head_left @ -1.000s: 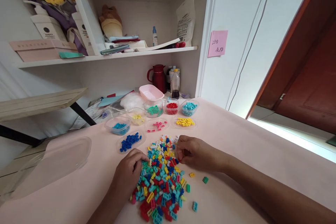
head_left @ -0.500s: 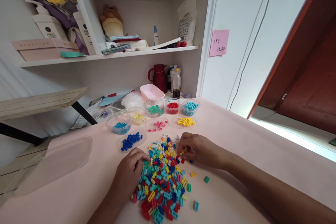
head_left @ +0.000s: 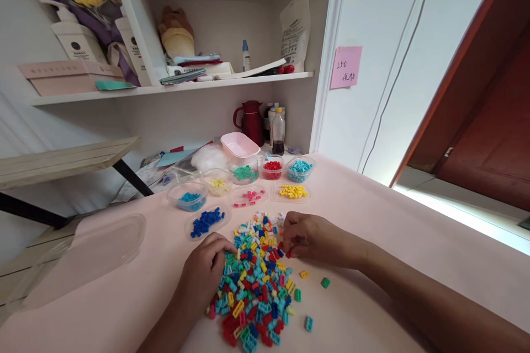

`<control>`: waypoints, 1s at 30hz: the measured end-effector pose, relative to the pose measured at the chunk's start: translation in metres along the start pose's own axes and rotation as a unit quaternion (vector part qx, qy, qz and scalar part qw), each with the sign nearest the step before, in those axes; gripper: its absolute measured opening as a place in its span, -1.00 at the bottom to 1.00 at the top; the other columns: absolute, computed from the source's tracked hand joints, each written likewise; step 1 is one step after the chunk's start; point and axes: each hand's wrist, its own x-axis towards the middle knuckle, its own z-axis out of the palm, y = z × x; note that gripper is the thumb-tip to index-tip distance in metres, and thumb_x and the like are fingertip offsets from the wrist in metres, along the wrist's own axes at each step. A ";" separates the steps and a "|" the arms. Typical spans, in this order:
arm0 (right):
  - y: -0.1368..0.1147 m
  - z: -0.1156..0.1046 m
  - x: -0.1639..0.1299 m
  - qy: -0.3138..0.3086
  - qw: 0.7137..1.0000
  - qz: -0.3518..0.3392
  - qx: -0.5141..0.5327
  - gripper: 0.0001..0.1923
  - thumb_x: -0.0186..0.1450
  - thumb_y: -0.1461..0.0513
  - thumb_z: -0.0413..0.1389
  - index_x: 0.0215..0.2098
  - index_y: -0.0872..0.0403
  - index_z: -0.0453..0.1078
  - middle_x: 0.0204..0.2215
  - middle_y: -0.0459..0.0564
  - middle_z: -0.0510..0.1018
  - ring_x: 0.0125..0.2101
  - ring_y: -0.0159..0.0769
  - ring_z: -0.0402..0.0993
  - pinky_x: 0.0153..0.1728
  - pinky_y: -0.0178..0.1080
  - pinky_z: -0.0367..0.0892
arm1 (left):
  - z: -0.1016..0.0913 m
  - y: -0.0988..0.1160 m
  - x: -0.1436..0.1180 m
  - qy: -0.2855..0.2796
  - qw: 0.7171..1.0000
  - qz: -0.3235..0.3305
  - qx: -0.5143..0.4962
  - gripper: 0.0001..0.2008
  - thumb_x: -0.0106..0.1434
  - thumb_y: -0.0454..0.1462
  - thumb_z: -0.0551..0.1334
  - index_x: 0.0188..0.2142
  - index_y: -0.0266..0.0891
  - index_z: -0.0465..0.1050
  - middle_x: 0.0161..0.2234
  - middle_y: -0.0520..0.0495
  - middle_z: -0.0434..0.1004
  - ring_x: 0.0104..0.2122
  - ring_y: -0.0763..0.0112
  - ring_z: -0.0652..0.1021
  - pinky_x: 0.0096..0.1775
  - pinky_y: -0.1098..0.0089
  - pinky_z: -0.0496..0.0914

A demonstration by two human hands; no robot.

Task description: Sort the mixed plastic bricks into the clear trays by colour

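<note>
A heap of small multicoloured toy building bricks [head_left: 260, 281] lies on the pink-covered table between my hands. My left hand [head_left: 209, 262] rests against the heap's left edge, its index finger stretched onto the bricks and its thumb apart, holding nothing visible. At the upper right edge of the heap, my right hand [head_left: 310, 238] is closed, with thumb and fingers pinched together. Whatever it may hold is hidden; a red brick shows just under the fingertips. Several loose bricks lie right of the heap, among them a green brick [head_left: 325, 282] and a light blue brick [head_left: 308, 324].
Behind the heap stand clear tubs of bricks sorted by colour, including a dark blue brick tub [head_left: 190, 230] and a yellow brick tray [head_left: 309, 198]. A pink container [head_left: 240, 146], red jug [head_left: 252, 124] and bottle [head_left: 279, 132] stand farther back. A clear lid [head_left: 95, 253] lies left.
My right hand has shifted slightly right and down, and its thumb and fingers have drawn closer together. My left hand stays where it was.
</note>
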 end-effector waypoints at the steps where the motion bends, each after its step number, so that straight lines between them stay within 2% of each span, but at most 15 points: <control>1: 0.001 0.001 0.000 -0.001 1.000 -0.004 0.007 -0.84 0.13 0.35 0.22 -0.33 -0.01 0.53 -0.28 -0.09 0.44 -0.36 -0.41 0.40 -0.36 -0.35 0.29 | 0.000 0.000 0.000 -0.002 1.000 -0.001 0.000 -0.67 0.22 -0.37 -0.02 -0.38 -0.13 0.52 -0.30 -0.02 0.51 -0.26 0.35 0.54 -0.22 0.39 0.39; 9: -0.005 -0.008 0.003 0.040 0.993 0.038 0.101 -0.91 0.15 0.29 0.20 -0.35 0.01 0.52 -0.28 -0.05 0.45 -0.35 -0.37 0.38 -0.37 -0.34 0.33 | 0.001 -0.001 0.000 -0.006 1.000 -0.006 -0.003 -0.66 0.22 -0.36 -0.04 -0.35 -0.13 0.52 -0.29 -0.04 0.50 -0.25 0.34 0.53 -0.20 0.37 0.37; 16: 0.006 -0.019 0.014 0.064 0.993 0.059 0.084 -0.90 0.14 0.31 0.15 -0.38 0.06 0.52 -0.34 -0.04 0.49 -0.37 -0.34 0.42 -0.37 -0.32 0.34 | 0.001 0.000 0.000 0.000 1.000 0.000 -0.025 -0.69 0.21 -0.35 -0.02 -0.44 -0.13 0.49 -0.34 -0.05 0.52 -0.28 0.31 0.54 -0.23 0.36 0.38; 18: 0.014 -0.034 0.028 0.100 0.992 0.064 0.041 -0.91 0.13 0.30 0.16 -0.41 0.06 0.52 -0.36 -0.05 0.50 -0.39 -0.34 0.43 -0.37 -0.31 0.34 | 0.001 0.000 0.000 0.002 0.999 -0.001 -0.033 -0.69 0.21 -0.36 -0.02 -0.44 -0.13 0.50 -0.34 -0.04 0.52 -0.28 0.31 0.54 -0.22 0.36 0.38; 21: 0.025 -0.064 0.058 0.192 0.977 0.089 -0.024 -0.94 0.10 0.28 0.19 -0.44 0.05 0.52 -0.40 -0.07 0.51 -0.41 -0.33 0.42 -0.36 -0.31 0.33 | 0.001 0.000 0.001 0.003 0.999 -0.002 -0.044 -0.68 0.20 -0.36 -0.02 -0.43 -0.14 0.50 -0.34 -0.05 0.52 -0.28 0.31 0.54 -0.21 0.36 0.37; 23: 0.032 -0.082 0.081 0.242 0.964 0.107 -0.040 -0.90 0.13 0.30 0.15 -0.40 0.06 0.52 -0.33 -0.03 0.51 -0.37 -0.31 0.42 -0.29 -0.27 0.31 | 0.000 0.001 0.001 0.001 0.999 -0.005 -0.049 -0.68 0.20 -0.37 -0.02 -0.44 -0.15 0.49 -0.35 -0.06 0.52 -0.29 0.31 0.54 -0.22 0.36 0.37; 25: 0.036 -0.096 0.101 0.296 0.946 0.125 -0.046 -0.82 0.16 0.29 0.13 -0.27 0.06 0.51 -0.21 0.03 0.49 -0.29 -0.27 0.41 -0.22 -0.23 0.29 | -0.002 0.003 0.001 0.005 0.998 -0.012 -0.056 -0.69 0.20 -0.37 -0.02 -0.47 -0.15 0.49 -0.35 -0.05 0.53 -0.30 0.32 0.54 -0.23 0.37 0.37; 28: 0.037 -0.101 0.115 0.344 0.928 0.143 -0.027 -0.70 0.19 0.26 0.10 -0.09 0.07 0.45 -0.15 0.07 0.48 -0.27 -0.26 0.42 -0.20 -0.20 0.29 | -0.003 0.005 0.001 0.015 0.997 -0.029 -0.074 -0.69 0.18 -0.37 -0.01 -0.48 -0.16 0.50 -0.36 -0.05 0.54 -0.34 0.33 0.55 -0.28 0.38 0.39; 30: 0.031 -0.097 0.111 0.347 0.927 0.146 0.001 -0.70 0.22 0.24 0.06 -0.09 0.10 0.44 -0.24 0.05 0.51 -0.33 -0.28 0.45 -0.25 -0.22 0.31 | -0.004 0.006 0.001 0.015 0.995 -0.042 -0.094 -0.69 0.18 -0.38 -0.01 -0.47 -0.17 0.51 -0.36 -0.05 0.53 -0.41 0.37 0.54 -0.35 0.40 0.39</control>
